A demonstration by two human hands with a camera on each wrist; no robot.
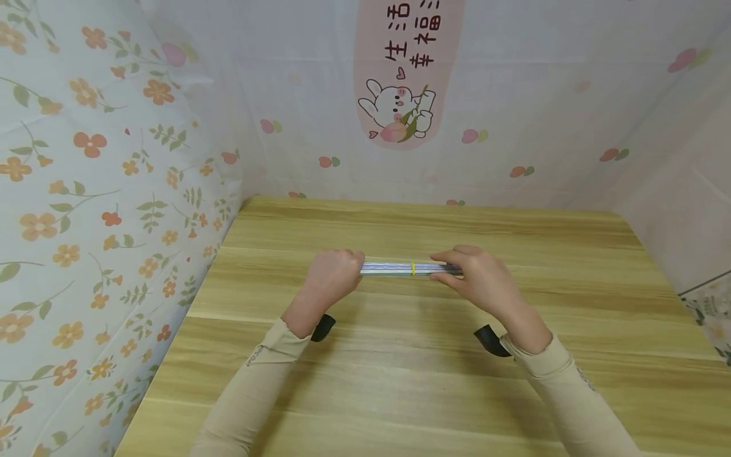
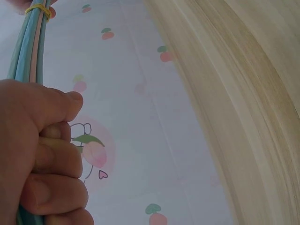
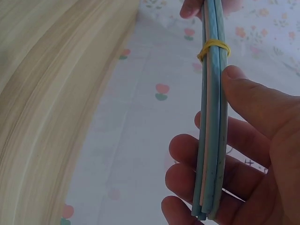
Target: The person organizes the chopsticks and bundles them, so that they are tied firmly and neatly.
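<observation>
Stick bundle (image 3: 213,103): mostly lt blue, some pink, yellow band (image 3: 214,42) rnd it.

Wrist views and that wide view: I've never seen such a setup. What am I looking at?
There is no robot, just a person's bare left hand and right hand. The wide picture comes from a camera worn on the head, looking forward and down; the other two come from one camera on each wrist. Both hands hold a bundle of slim rods, bluish with some pink, over a wood-grain table. A yellow band circles it between the hands.
</observation>
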